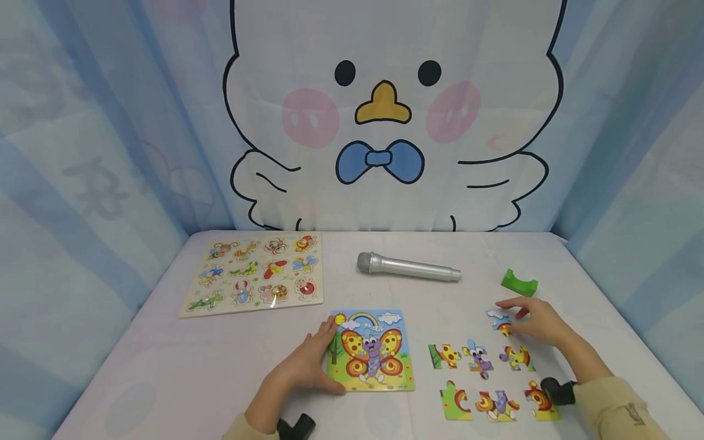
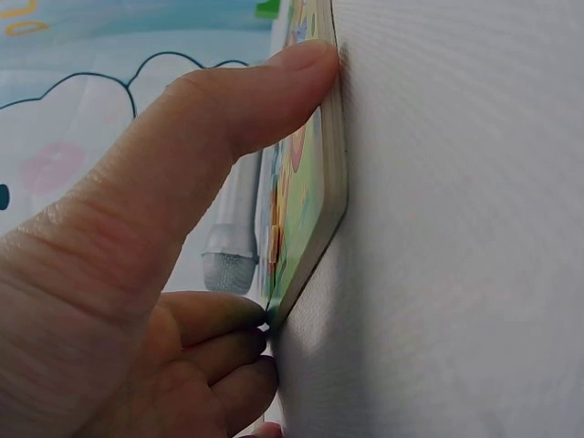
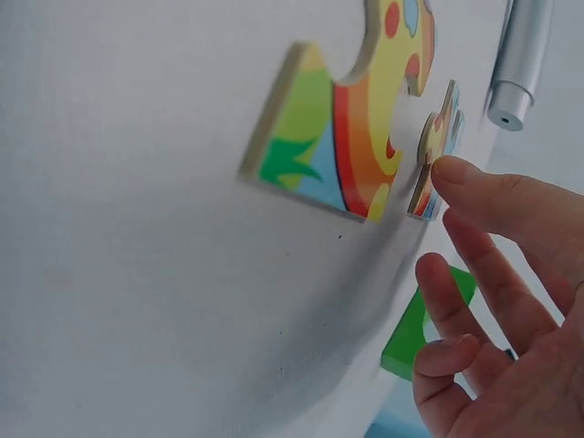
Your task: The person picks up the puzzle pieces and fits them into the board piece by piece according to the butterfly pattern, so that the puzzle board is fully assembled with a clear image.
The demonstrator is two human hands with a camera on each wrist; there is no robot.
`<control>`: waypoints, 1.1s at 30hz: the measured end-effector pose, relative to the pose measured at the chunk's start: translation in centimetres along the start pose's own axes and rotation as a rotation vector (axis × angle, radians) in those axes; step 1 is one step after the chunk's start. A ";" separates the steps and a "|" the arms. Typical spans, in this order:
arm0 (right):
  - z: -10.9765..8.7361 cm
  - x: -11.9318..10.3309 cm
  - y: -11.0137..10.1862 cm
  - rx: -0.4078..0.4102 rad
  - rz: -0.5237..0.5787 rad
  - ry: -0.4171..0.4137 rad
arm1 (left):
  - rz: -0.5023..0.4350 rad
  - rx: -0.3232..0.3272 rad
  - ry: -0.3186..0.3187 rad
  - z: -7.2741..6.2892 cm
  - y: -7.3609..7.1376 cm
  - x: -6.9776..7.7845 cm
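Note:
A square butterfly picture board point(image 1: 371, 357) lies flat on the table. My left hand point(image 1: 308, 363) holds it at the lower left, thumb against the bottom edge and fingers at the left edge; in the left wrist view the thumb point(image 2: 246, 105) presses the board's rim point(image 2: 330, 164). To the right, my right hand point(image 1: 539, 321) is at a puzzle piece with a cloud and rainbow point(image 1: 497, 318). Its thumb and forefinger are spread beside the piece. In the right wrist view the thumb point(image 3: 493, 196) overlaps the piece point(image 3: 440, 151); contact cannot be told.
Several loose butterfly puzzle pieces point(image 1: 480, 357) lie in rows below the right hand. A green arched block point(image 1: 519, 283) is beyond it. A silver toy microphone point(image 1: 409, 267) lies behind, and an insect puzzle board point(image 1: 255, 273) is at the back left. Curtains surround the table.

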State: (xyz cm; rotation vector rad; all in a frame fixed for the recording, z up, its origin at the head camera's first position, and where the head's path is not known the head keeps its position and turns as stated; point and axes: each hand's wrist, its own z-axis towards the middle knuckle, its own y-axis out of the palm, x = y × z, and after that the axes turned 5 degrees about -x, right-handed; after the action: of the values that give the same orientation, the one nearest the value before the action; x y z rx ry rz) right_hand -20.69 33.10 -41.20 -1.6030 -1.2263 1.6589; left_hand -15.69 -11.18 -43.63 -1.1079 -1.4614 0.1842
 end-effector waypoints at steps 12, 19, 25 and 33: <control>0.5 0.8 0.1 -0.029 0.020 0.051 | 0.000 -0.003 0.008 0.1 0.1 -0.2; 0.5 0.8 0.1 -0.019 -0.009 0.080 | -0.005 0.001 0.006 0.1 0.0 -0.1; 0.6 0.8 0.0 -0.018 -0.025 0.087 | -0.010 0.000 -0.005 0.1 0.0 -0.1; 0.3 0.5 -0.3 -0.027 -0.029 0.105 | 0.001 -0.003 -0.007 0.1 0.1 -0.1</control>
State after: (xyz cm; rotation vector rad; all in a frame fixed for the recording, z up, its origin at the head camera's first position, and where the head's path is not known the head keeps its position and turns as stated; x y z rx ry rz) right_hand -21.08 33.55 -41.22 -1.6591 -1.2181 1.5265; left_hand -15.76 -11.12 -43.77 -1.1111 -1.4679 0.1864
